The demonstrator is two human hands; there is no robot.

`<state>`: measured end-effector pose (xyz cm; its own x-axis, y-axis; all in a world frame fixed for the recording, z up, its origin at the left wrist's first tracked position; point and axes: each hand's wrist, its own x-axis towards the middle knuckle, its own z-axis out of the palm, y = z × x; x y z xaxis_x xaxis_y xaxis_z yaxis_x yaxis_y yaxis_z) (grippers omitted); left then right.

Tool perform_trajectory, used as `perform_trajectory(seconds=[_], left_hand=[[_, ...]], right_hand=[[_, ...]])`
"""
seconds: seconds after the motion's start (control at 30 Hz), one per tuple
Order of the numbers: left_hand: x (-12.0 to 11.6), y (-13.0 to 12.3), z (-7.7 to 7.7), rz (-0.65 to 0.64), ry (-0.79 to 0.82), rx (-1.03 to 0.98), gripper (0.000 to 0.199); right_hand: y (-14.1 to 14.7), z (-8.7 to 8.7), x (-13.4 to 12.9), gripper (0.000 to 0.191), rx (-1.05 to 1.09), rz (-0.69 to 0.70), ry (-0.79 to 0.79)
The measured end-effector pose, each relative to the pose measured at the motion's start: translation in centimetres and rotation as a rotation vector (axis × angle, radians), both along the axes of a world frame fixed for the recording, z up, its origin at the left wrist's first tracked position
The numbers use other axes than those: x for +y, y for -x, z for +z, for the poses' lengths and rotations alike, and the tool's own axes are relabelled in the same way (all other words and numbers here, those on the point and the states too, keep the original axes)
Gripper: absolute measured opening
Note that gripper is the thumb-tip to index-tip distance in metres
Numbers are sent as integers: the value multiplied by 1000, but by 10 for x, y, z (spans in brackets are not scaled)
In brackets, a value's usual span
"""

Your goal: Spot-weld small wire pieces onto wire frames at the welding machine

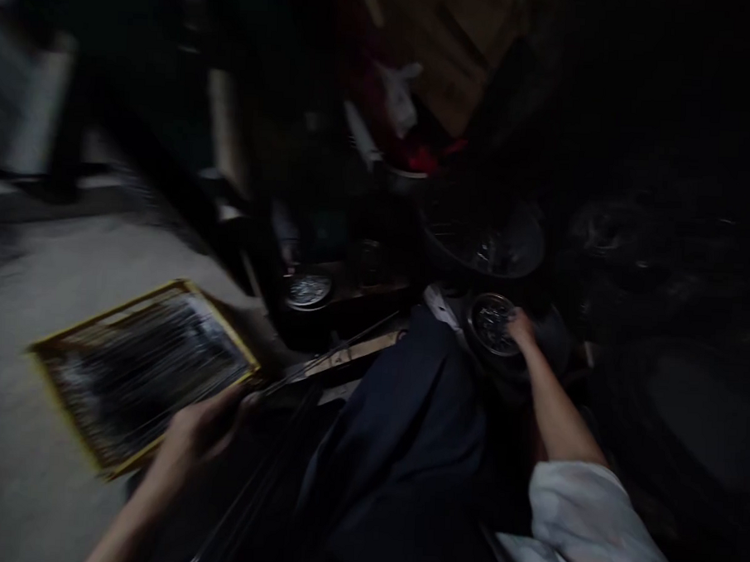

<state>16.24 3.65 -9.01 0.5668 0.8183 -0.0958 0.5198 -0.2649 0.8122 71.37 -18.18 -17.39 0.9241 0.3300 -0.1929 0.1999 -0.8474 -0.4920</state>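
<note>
My left hand (204, 423) is beside the near right corner of a yellow plastic crate (220, 328), its fingers closed around the end of a thin rod (322, 360). The rod slants away to the upper right, across my lap. Long dark thin pieces lie blurred inside the crate. At the right, my right hand (520, 327) reaches into a round metal bowl (472, 327) that holds small shiny pieces. Its fingertips are too dark and smeared to show whether they grip any. More dark rods (260, 483) lie across my lap below the left hand.
Beyond the bowl stands a larger round basin (531, 250) with shiny pieces in it. A second small dish (309, 290) of shiny bits is ahead of my knees (414, 382). Dark machine bars (168, 185) rise at the left over pale floor (103, 252). The right side is very dark.
</note>
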Motion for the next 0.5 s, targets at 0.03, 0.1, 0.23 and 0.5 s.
perform_trajectory(seconds=[0.03, 0.1, 0.23, 0.5], left_hand=[[6, 2, -5, -33, -30, -8, 26], [15, 4, -13, -32, -153, -37, 28], [19, 4, -23, 87, -297, -49, 27], [11, 21, -23, 153, -403, -147, 20]], right_hand=[[7, 7, 10, 30, -2, 39, -38], [33, 19, 38, 33, 50, 156, -246], [139, 31, 105, 38, 384, 361, -638], [311, 22, 219, 37, 1041, 227, -1037]])
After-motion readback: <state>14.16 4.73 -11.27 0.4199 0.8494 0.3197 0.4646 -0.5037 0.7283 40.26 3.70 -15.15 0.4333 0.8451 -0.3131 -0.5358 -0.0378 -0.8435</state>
